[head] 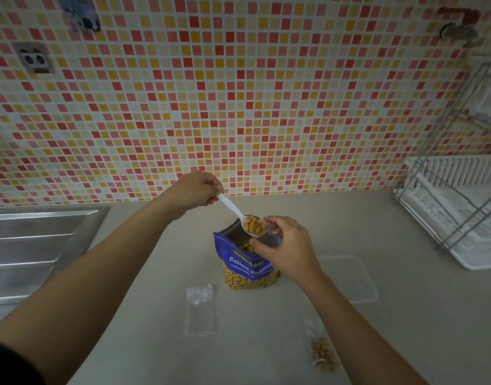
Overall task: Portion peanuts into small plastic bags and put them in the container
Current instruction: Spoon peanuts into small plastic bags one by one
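Fingers [212, 200] of the left hand [195, 194] pinch a white spoon [231, 207] heaped with peanuts [254, 225] at the mouth of a small clear bag [269, 238]. The right hand [290, 247] pinches that bag open above the blue peanut pouch [245, 266]. On the surface [155, 273], a filled bag [323, 354] lies near the clear container [350, 279], outside it.

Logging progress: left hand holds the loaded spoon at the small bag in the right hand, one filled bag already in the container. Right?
Not quite. The head view shows the filled bag lying on the counter, outside the container. The rest holds: left hand holding the loaded spoon at the small bag in the right hand.
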A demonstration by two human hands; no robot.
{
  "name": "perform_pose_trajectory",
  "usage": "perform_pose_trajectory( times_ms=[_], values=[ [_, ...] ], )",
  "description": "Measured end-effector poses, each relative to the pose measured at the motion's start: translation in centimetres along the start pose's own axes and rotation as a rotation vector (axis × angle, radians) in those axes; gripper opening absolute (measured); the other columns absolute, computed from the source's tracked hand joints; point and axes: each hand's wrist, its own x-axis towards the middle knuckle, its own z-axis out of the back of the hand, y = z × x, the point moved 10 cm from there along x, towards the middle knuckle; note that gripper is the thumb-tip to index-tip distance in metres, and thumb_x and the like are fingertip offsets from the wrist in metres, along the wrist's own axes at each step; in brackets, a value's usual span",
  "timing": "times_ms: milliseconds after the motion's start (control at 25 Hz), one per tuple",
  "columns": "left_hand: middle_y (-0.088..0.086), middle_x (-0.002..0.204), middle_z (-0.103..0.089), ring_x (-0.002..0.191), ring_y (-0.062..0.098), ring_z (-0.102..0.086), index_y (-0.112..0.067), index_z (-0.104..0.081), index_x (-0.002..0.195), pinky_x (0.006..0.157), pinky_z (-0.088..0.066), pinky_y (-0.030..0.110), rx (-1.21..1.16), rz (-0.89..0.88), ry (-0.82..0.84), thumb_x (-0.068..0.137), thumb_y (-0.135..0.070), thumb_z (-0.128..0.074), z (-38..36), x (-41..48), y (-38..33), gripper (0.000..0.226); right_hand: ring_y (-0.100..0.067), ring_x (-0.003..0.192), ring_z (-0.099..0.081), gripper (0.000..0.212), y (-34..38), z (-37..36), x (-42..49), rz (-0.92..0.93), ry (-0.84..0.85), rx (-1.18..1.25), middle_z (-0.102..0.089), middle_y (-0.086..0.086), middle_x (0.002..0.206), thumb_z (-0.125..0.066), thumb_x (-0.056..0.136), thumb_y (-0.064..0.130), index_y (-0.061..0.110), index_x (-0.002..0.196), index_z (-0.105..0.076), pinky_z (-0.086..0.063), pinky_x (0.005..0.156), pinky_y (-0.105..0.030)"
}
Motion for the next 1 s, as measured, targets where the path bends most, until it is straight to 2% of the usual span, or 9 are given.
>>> perform_pose_trajectory(
  times_ms=[120, 240, 360, 480, 640, 760, 840, 920, 1000],
  values=[
    [0.001, 0.079, -0.057, 0.07, 0.009, -0.051, -0.008, -0.063, 0.091, 0.06, -0.042, 0.016, 0.135, -0.052, 0.052, 0.093, -0.01, -0.05, -0.8, 0.3, -2.6, 0.013, -0.007, 0.085, -0.053, 0.047, -0.1, 0.1, 0.2, -0.011, -0.013, 0.014, -0.058, 0.007, 0.093, -0.077, 0.069, 0.034, 0.016, 0.11, -0.063, -0.041, 0.069, -0.012],
    [-0.003, 0.081, -0.056, 0.072, 0.01, -0.051, -0.009, -0.064, 0.093, 0.061, -0.042, 0.016, 0.335, -0.202, 0.072, 0.092, -0.011, -0.049, -1.9, 0.1, -6.3, 0.015, -0.01, 0.086, -0.056, 0.047, -0.4, 0.5, 0.3, -0.03, -0.046, 0.048, -0.06, 0.005, 0.093, -0.078, 0.069, 0.032, 0.015, 0.11, -0.063, -0.047, 0.074, -0.023],
    [-0.008, 0.078, -0.055, 0.073, 0.01, -0.052, -0.011, -0.067, 0.098, 0.06, -0.037, 0.016, 0.544, -0.385, 0.048, 0.094, -0.017, -0.048, -2.6, -1.0, -9.8, 0.02, -0.011, 0.085, -0.059, 0.048, -0.7, 1.0, 0.2, -0.044, -0.087, 0.115, -0.063, 0.004, 0.096, -0.078, 0.069, 0.031, 0.013, 0.111, -0.063, -0.051, 0.074, -0.024],
    [-0.005, 0.088, -0.059, 0.078, 0.01, -0.053, -0.013, -0.067, 0.102, 0.06, -0.034, 0.014, 0.606, -0.468, -0.006, 0.095, -0.021, -0.049, -2.0, -2.2, -11.0, 0.02, -0.01, 0.084, -0.06, 0.045, -0.7, 1.1, 0.1, -0.033, -0.11, 0.164, -0.065, 0.004, 0.097, -0.078, 0.069, 0.029, 0.015, 0.11, -0.064, -0.052, 0.072, -0.022],
    [-0.003, 0.095, -0.061, 0.079, 0.01, -0.054, -0.014, -0.066, 0.105, 0.065, -0.038, 0.015, 0.562, -0.467, -0.121, 0.094, -0.023, -0.05, 1.0, -3.2, -10.8, 0.021, -0.008, 0.086, -0.059, 0.048, -1.3, 0.7, 0.1, -0.081, -0.093, 0.196, -0.061, 0.007, 0.096, -0.077, 0.071, 0.031, 0.016, 0.114, -0.062, -0.05, 0.072, -0.017],
    [0.0, 0.097, -0.062, 0.085, 0.012, -0.052, -0.011, -0.067, 0.108, 0.076, -0.038, 0.024, 0.503, -0.334, -0.242, 0.094, -0.022, -0.051, 3.8, -2.3, -7.3, 0.024, -0.004, 0.085, -0.06, 0.046, -2.4, 1.0, 0.1, -0.166, -0.092, 0.315, -0.062, 0.007, 0.095, -0.077, 0.071, 0.031, 0.018, 0.113, -0.063, -0.05, 0.07, -0.011],
    [0.007, 0.103, -0.066, 0.085, 0.012, -0.051, -0.009, -0.068, 0.106, 0.077, -0.037, 0.024, 0.517, -0.285, -0.192, 0.093, -0.022, -0.053, 2.4, -1.6, -4.0, 0.024, -0.002, 0.083, -0.061, 0.04, -3.3, 1.6, 0.1, -0.224, -0.118, 0.389, -0.063, 0.011, 0.09, -0.077, 0.072, 0.031, 0.02, 0.108, -0.064, -0.05, 0.066, -0.008],
    [0.009, 0.108, -0.067, 0.087, 0.011, -0.05, -0.009, -0.068, 0.108, 0.078, -0.036, 0.022, 0.553, -0.307, -0.067, 0.093, -0.02, -0.053, -1.7, -1.4, -1.5, 0.024, -0.002, 0.082, -0.062, 0.034, -4.0, 2.2, 0.0, -0.263, -0.141, 0.426, -0.065, 0.009, 0.089, -0.076, 0.073, 0.032, 0.022, 0.104, -0.064, -0.049, 0.062, -0.008],
    [0.008, 0.111, -0.063, 0.09, 0.013, -0.052, -0.011, -0.065, 0.114, 0.079, -0.04, 0.022, 0.633, -0.309, 0.024, 0.094, -0.022, -0.05, -5.7, -1.6, 0.5, 0.027, -0.008, 0.084, -0.064, 0.032, -4.7, 2.4, -0.1, -0.296, -0.157, 0.468, -0.067, 0.005, 0.092, -0.076, 0.073, 0.033, 0.024, 0.101, -0.064, -0.052, 0.066, -0.016]
  ],
)
